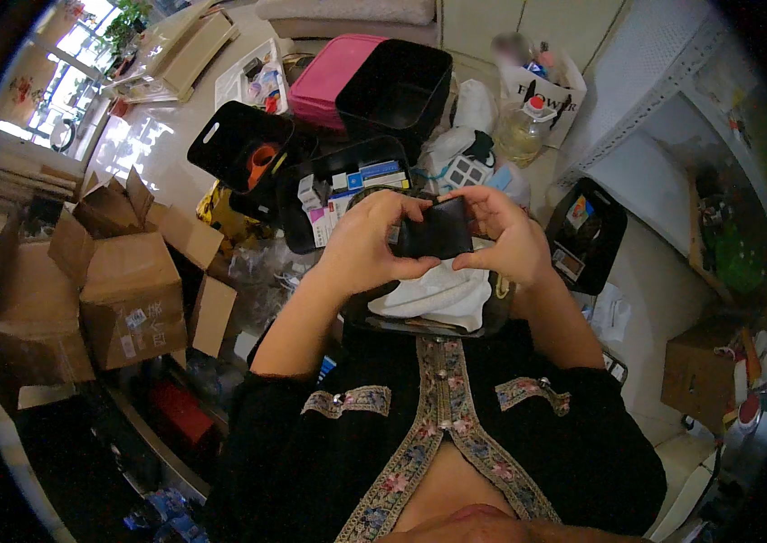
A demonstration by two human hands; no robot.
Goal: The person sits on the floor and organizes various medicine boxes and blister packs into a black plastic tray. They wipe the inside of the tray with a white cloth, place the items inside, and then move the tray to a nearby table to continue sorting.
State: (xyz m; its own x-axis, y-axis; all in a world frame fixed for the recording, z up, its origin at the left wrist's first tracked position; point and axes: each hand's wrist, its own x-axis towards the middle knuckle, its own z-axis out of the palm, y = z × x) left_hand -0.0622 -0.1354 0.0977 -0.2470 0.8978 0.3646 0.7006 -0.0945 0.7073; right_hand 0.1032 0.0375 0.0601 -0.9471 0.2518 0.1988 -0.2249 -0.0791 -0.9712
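Between both hands is a small flat black case (439,229), perhaps a wallet. My left hand (373,237) grips its left side, thumb below and fingers above. On the other side, my right hand (509,234) holds the right edge and upper corner. Beneath the hands, close to my body, a black bin (417,327) holds folded white cloth (441,295). Just beyond, another black bin (295,227) contains several small medicine-type boxes (356,186). The hands hide part of both bins.
Open cardboard boxes (132,298) crowd the left. Farther off are a black bin with an orange item (261,166), an empty black bin (393,85) and a pink container (329,78). At right stand an oil jug (522,132), a white shelf (648,176) and a black basket (590,237).
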